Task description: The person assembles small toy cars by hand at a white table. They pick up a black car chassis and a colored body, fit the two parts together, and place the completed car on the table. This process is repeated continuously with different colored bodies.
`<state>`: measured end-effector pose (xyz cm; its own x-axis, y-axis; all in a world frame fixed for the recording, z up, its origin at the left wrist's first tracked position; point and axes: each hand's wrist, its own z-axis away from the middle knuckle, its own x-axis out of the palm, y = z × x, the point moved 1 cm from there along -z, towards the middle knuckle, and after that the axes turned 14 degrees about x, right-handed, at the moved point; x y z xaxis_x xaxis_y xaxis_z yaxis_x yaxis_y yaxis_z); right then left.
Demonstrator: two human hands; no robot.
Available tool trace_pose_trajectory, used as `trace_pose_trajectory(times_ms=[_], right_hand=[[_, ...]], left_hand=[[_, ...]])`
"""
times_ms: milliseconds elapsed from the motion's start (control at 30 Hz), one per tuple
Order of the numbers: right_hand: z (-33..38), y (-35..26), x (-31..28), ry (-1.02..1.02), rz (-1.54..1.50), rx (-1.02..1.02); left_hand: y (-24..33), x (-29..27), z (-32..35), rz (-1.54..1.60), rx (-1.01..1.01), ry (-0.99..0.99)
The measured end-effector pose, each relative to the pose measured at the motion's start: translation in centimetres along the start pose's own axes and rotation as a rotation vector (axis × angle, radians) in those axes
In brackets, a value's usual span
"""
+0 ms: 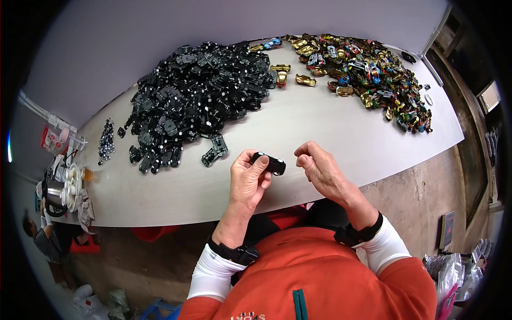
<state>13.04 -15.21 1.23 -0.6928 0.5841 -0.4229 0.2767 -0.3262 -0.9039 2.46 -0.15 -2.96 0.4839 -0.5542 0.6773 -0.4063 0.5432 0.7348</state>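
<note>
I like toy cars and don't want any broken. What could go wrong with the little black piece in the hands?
The small black plastic toy-car base is pinched only at the left hand's fingertips, out over the pale tabletop's near edge, so it might slip and fall to the floor. The right hand seems closed on something tiny that cannot be seen; that could drop too. The big heap of black bases could hide a strayed piece.

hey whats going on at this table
A person in an orange top sits at a pale table. Their left hand holds a small black toy car base by the fingertips, and the right hand is curled just beside it, apart from it. A big heap of black bases lies to the left, and a heap of coloured toy car bodies to the right.
</note>
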Motion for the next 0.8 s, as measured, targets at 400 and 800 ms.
trace_pose_trajectory(times_ms=[400,800], right_hand=[[0.7,1.0,-0.1,-0.449,-0.517,0.328],[0.5,1.7,0.2,-0.445,-0.545,0.281]], left_hand=[[-1.5,-0.9,-0.3,0.078,-0.171,-0.105],[-1.7,0.3,0.2,-0.008,-0.092,-0.110]])
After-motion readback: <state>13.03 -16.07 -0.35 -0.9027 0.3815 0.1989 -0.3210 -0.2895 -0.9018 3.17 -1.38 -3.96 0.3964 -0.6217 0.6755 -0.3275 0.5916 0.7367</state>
